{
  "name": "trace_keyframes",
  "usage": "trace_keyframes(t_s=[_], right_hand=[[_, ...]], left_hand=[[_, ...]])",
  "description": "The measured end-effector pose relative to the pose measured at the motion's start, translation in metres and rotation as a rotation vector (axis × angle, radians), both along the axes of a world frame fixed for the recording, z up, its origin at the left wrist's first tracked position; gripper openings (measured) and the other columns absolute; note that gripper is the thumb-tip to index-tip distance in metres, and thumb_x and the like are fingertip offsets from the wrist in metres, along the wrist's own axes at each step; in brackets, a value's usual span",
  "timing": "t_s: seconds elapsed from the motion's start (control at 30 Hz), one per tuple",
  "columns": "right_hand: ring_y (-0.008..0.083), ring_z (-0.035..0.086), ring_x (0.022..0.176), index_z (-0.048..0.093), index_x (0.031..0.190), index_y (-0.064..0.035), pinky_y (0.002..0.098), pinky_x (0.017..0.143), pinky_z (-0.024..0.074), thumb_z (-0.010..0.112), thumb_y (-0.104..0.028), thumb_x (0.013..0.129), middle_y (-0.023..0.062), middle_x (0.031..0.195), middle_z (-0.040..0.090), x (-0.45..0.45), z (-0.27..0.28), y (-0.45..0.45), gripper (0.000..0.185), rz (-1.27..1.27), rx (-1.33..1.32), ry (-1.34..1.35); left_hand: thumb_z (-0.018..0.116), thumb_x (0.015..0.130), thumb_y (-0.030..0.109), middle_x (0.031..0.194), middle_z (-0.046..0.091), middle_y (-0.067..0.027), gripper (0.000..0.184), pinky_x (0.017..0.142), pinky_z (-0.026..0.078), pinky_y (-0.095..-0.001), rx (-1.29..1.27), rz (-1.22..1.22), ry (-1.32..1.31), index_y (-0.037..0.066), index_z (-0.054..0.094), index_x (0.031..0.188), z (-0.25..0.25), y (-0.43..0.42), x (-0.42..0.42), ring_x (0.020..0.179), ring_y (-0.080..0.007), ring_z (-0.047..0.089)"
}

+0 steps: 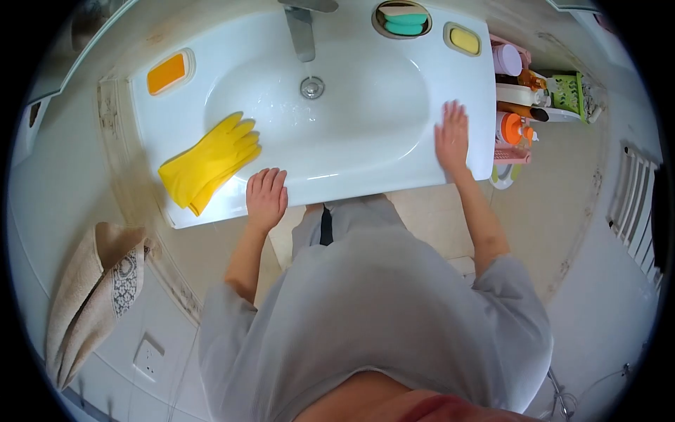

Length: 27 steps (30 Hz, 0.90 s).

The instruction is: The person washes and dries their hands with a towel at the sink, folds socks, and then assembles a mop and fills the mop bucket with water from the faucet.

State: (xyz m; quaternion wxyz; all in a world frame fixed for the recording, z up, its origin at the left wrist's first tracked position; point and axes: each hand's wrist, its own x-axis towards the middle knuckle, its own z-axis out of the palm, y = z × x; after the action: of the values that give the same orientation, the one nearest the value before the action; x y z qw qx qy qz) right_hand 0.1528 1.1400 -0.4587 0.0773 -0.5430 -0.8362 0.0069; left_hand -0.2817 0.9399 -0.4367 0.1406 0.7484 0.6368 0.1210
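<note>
Head view: left hand (pixel 266 202) and right hand (pixel 453 141) have fingers nearly together, while yellow gloves (pixel 213 160) beside the left fingers look light, floppy, best gripped mid-cuff.

Below you, the washbasin (pixel 365 162) is white, smooth and glossy, like glazed ceramic, with bright streaks of reflected light. The faucet (pixel 301 35) looks like grey metal with a soft shine, and the drain fitting (pixel 312 88) is shinier metal. Your yellow gloves (pixel 211 158) look like rubber, mostly smooth with a slight sheen. The towel (pixel 91 295) is beige cloth, matt and rough-napped, with a patterned band. Your grey shirt (pixel 373 302) is soft matt cloth. The pink basket (pixel 512 155) and the green basket (pixel 568 95) look like plastic; the wall socket (pixel 148 359) is smooth white plastic.
</note>
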Motion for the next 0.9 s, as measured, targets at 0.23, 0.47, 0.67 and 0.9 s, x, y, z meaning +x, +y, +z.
trace_keyframes(t_s=[0.23, 0.47, 0.67, 0.9], right_hand=[[0.0388, 0.031, 0.138, 0.038, 0.138, 0.0067, 0.0449, 0.116, 0.0198, 0.056, -0.035, 0.091, 0.024, 0.145, 0.038, -0.113, -0.036, 0.095, 0.066, 0.006, 0.11, 0.166], [0.0233, 0.054, 0.12, 0.049, 0.134, 0.0029, 0.0338, 0.102, 0.0427, 0.049, -0.033, 0.1, 0.0157, 0.131, 0.056, -0.24, -0.01, 0.044, 0.049, -0.266, -0.959, 1.578], [0.0211, 0.061, 0.106, 0.059, 0.126, -0.0037, 0.0312, 0.091, 0.0485, 0.052, -0.024, 0.099, 0.0118, 0.118, 0.064, -0.253, 0.096, 0.083, 0.035, 0.014, -0.383, 1.4], [0.0337, 0.058, 0.113, 0.051, 0.136, -0.025, 0.041, 0.091, 0.049, 0.052, -0.013, 0.093, 0.0142, 0.133, 0.055, -0.231, 0.087, 0.102, 0.044, 0.195, 0.181, 0.489]], left_hand=[[0.047, 0.097, 0.022, 0.128, 0.057, -0.0152, 0.035, 0.104, 0.037, -0.0426, -0.071, 0.387, -0.652, 0.0, 0.057, 0.122, -0.054, 0.09, 0.051, 0.12, -0.0331, 0.051], [0.038, 0.098, 0.016, 0.137, 0.049, -0.0194, 0.041, 0.114, 0.03, -0.0413, -0.352, 0.703, -2.593, -0.008, 0.044, 0.13, -0.021, 0.232, 0.053, 0.13, -0.0321, 0.045], [0.036, 0.097, 0.015, 0.136, 0.049, -0.0216, 0.04, 0.114, 0.031, -0.0445, -0.459, 0.405, -2.513, -0.009, 0.046, 0.127, 0.005, 0.234, 0.033, 0.132, -0.0328, 0.042], [0.055, 0.09, 0.03, 0.122, 0.061, -0.013, 0.041, 0.093, 0.047, -0.0381, -0.482, 0.458, -0.978, 0.008, 0.058, 0.125, 0.017, 0.195, 0.025, 0.107, -0.0258, 0.058]])
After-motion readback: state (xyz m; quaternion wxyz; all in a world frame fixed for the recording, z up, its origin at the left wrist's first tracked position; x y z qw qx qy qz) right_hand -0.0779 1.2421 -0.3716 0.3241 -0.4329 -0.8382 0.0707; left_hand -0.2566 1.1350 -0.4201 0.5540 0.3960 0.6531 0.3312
